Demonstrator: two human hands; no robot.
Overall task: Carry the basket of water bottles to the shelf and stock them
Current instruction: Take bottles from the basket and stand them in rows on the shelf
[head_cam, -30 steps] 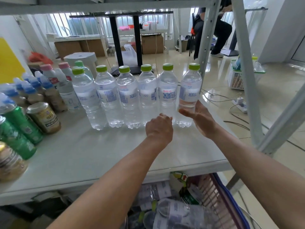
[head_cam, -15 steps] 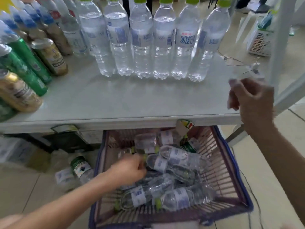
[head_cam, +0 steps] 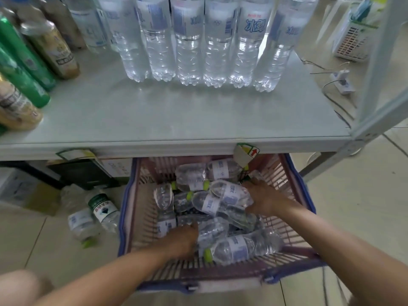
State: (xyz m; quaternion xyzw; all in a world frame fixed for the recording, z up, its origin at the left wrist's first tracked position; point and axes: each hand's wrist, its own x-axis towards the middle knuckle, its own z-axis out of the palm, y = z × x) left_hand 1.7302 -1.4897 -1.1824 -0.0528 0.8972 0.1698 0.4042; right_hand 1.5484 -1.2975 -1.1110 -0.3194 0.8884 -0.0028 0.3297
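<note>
The pink basket with a blue rim (head_cam: 126, 208) stands on the floor under the front edge of the shelf board (head_cam: 176, 115). Several water bottles with green caps lie jumbled inside it. My left hand (head_cam: 181, 239) reaches in from the near side, fingers curled down over a bottle (head_cam: 209, 228) in the middle. Further right, my right hand (head_cam: 263, 199) wraps around the end of another lying bottle (head_cam: 227, 195). A row of several water bottles (head_cam: 212, 51) stands upright at the back of the shelf.
Green cans (head_cam: 24, 69) and brown drink bottles (head_cam: 55, 51) crowd the shelf's left side. Two bottles (head_cam: 99, 210) lie on the floor left of the basket, near a cardboard box (head_cam: 26, 191). The shelf's post (head_cam: 375, 74) rises at right, with a power strip (head_cam: 342, 82) and white basket (head_cam: 353, 40) behind it.
My view has tipped down from the shelf to the basket. Both hands left the standing bottles and dropped into the basket, the left first, then the right; they now rest on lying bottles.
</note>
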